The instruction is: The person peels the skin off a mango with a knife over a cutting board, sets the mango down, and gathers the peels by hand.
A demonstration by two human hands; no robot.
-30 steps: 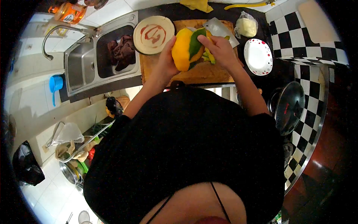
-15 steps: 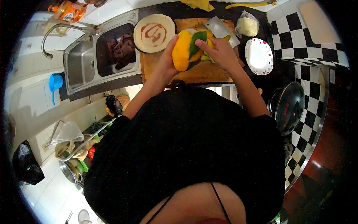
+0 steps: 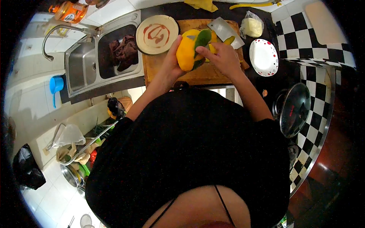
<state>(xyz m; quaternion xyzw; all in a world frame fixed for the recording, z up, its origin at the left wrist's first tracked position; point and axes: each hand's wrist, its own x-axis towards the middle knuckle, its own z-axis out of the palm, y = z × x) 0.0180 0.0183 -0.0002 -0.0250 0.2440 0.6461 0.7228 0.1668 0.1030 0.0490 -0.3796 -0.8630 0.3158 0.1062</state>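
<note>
My left hand [image 3: 173,62] is wrapped round the left side of a large, partly peeled mango-like fruit [image 3: 185,51], with bright yellow flesh and dark green skin left on its right side. My right hand [image 3: 224,57] is closed at that green skin, thumb pressed toward it. Whatever its fingers hold is hidden behind the hand. Yellow-green peel [image 3: 229,40] shows just beyond those fingers. Below the hands lies a wooden cutting board [image 3: 159,70]. A cleaver [image 3: 224,30] with a broad blade rests at the board's far right corner.
A round plate [image 3: 157,34] with reddish smears overlaps the board's left side. Farther left is a double sink [image 3: 81,70] with a dark cloth [image 3: 123,51]. To the right are a bagged pale block [image 3: 253,27], a dotted white dish [image 3: 263,57] and a lidded pan [image 3: 295,110].
My right hand has shifted slightly down and left along the fruit, its thumb lower on the green skin. The left hand keeps its hold, the fruit turned only a little.
</note>
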